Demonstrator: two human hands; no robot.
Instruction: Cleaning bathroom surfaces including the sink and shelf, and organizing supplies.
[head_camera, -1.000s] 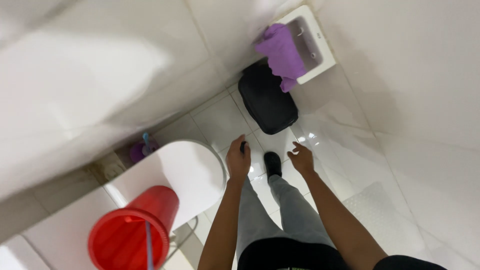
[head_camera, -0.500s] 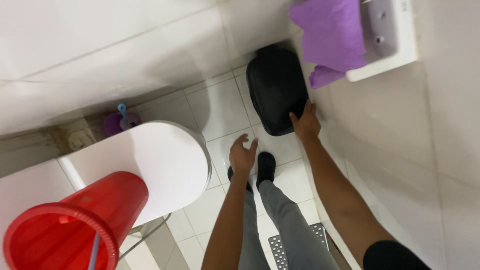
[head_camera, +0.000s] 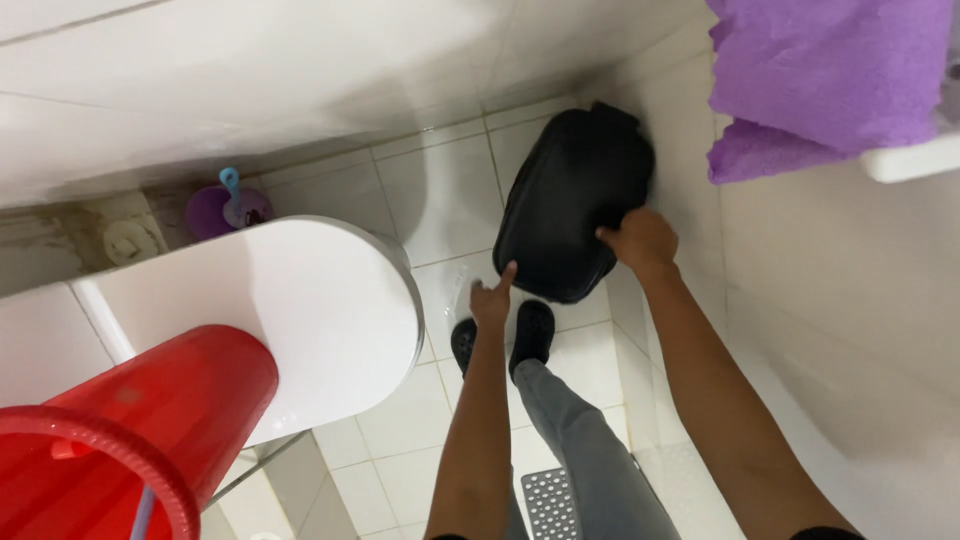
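My right hand (head_camera: 640, 240) rests curled on the black bin (head_camera: 575, 205), gripping its near edge at 4 o'clock; my left hand (head_camera: 492, 298) hovers at 7 o'clock, fingers loose and pointing, holding nothing. The bin sits on the floor in the corner, under the purple towel (head_camera: 825, 80). It looks like light, stiff, smooth plastic; I'd take it by the rim. The floor tiles (head_camera: 440, 200) look glossy and maybe wet, in a cramped space beside the white toilet (head_camera: 300, 310).

White tiled floor (head_camera: 450, 200), black bin (head_camera: 570, 205) on it, black shoes (head_camera: 532, 332), metal drain grate (head_camera: 553, 503), purple cup (head_camera: 222, 212)
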